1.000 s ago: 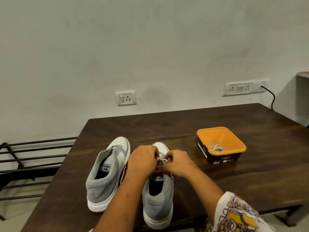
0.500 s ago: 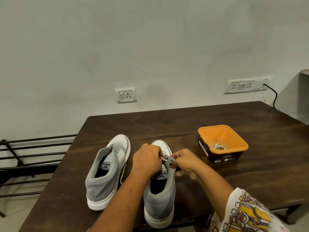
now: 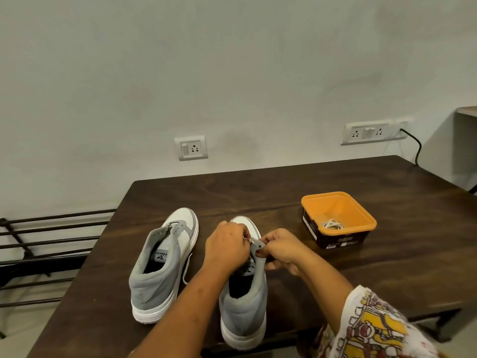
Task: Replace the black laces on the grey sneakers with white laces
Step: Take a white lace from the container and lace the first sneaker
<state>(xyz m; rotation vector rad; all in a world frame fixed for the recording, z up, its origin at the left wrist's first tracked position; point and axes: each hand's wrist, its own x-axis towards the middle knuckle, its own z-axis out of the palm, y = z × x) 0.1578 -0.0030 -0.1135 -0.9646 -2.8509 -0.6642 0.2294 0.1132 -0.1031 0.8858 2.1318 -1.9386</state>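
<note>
On dark table [image 3: 258,187], grey sneaker [image 3: 245,306] seems barely laced.

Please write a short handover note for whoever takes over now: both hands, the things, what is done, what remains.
Left hand: pinches at the front eyelets of the right sneaker, seemingly a lace tip.
Right hand: pinches its eyelet flap.
Left sneaker: upper eyelets empty; loose white lace beside it.
Orange tub holds a coiled white lace.
Done: no black laces in view. Left: threading both sneakers.
</note>
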